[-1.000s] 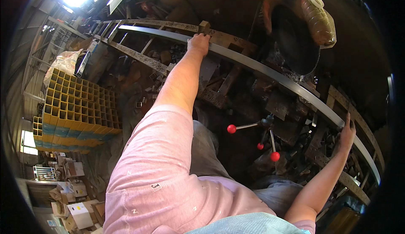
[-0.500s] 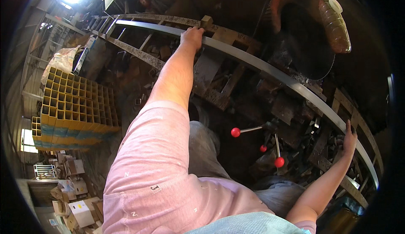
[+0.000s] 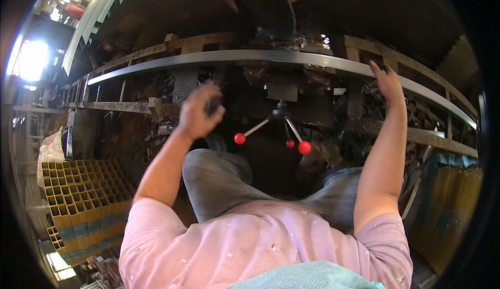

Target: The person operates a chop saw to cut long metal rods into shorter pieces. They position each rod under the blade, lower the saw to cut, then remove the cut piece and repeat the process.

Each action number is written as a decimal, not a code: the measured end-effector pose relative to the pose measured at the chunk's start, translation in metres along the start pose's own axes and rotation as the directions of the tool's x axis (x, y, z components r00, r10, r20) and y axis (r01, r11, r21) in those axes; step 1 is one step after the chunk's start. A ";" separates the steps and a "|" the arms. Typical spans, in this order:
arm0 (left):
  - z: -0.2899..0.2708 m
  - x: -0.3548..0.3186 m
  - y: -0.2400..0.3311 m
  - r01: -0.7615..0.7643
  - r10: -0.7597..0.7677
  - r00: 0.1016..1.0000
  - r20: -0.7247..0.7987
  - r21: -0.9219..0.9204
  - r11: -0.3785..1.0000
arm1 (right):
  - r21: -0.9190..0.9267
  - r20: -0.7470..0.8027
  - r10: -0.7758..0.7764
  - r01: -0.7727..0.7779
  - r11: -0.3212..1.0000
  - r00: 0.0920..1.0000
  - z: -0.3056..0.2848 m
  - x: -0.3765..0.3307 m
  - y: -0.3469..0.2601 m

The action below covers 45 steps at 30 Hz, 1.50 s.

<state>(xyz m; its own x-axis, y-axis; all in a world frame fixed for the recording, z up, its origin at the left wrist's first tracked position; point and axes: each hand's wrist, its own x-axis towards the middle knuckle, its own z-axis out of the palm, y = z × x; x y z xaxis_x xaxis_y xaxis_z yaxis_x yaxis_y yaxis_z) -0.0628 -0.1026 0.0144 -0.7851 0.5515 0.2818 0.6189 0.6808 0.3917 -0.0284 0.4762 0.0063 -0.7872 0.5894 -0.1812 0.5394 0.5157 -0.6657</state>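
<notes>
A long, light grey metal bar [image 3: 224, 55] lies crosswise in front of me, bowed by the lens. My right hand [image 3: 389, 85] grips it on the right side, fingertips against its near edge. My left hand [image 3: 199, 113] is off the bar, raised on its near side and slightly blurred. Its fingers are loosely curled and apart, and its palm looks dark. Between my hands, below the bar, sits a clamp handle [image 3: 280, 111] with several spokes ending in red balls. Just beyond the bar is a dark round saw blade [image 3: 268, 15], partly in shadow.
A ladder-like support frame [image 3: 136, 107] runs along the bar on both sides. Metal offcuts [image 3: 166, 126] litter the machine's surroundings. Stacked yellow square tubes [image 3: 86, 185] stand at left, more wrapped yellow stock [image 3: 450, 200] at right. Pale long profiles [image 3: 99, 15] jut in at upper left.
My left hand has let go of the bar and drawn back toward me. My right hand stays at the bar. The view has swung round, so the bar and clamp handle appear more central.
</notes>
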 end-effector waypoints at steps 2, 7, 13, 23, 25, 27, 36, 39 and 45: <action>0.021 -0.017 0.054 0.065 -0.058 0.989 0.138 -0.044 0.997 | 0.065 0.053 0.025 -0.028 0.997 0.998 -0.005 -0.006 -0.007; 0.056 -0.020 0.108 0.480 -0.521 0.701 0.487 0.217 0.850 | 0.172 0.217 0.036 -0.074 0.982 0.976 -0.022 -0.044 -0.035; 0.078 0.004 0.222 0.031 -0.072 0.951 0.302 0.140 0.990 | 0.177 0.222 -0.029 -0.012 0.984 0.975 -0.036 -0.052 -0.008; 0.166 0.012 0.239 -0.224 0.106 0.942 0.319 0.360 0.906 | -0.008 0.274 -0.290 0.304 0.953 0.917 -0.019 -0.086 -0.034; 0.137 0.020 0.236 -0.092 0.009 0.922 0.388 0.197 0.976 | -0.063 0.279 -0.370 0.401 0.914 0.886 -0.004 -0.102 -0.043; 0.097 0.021 0.224 0.105 -0.078 0.924 0.374 -0.055 0.993 | -0.073 0.192 -0.505 0.526 0.847 0.841 0.026 -0.117 -0.036; 0.103 -0.012 0.111 0.580 -0.628 0.705 0.330 0.242 0.778 | -0.455 0.570 -0.265 0.568 0.685 0.777 0.120 -0.237 -0.087; 0.091 -0.006 0.099 0.599 -0.597 0.616 0.514 0.187 0.779 | -0.488 0.525 -0.230 0.511 0.707 0.820 0.130 -0.245 -0.093; 0.071 -0.002 0.114 0.487 -0.474 0.671 0.569 0.143 0.861 | -0.468 0.436 -0.370 0.557 0.686 0.821 0.144 -0.236 -0.060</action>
<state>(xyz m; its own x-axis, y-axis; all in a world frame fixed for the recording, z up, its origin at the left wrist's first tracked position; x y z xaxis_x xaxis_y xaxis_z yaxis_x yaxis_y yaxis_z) 0.0114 0.0080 -0.0036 -0.8070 0.3217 -0.4952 0.1540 0.9242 0.3494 0.0821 0.2167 -0.0148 -0.9757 0.0223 -0.2180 0.0711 0.9731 -0.2189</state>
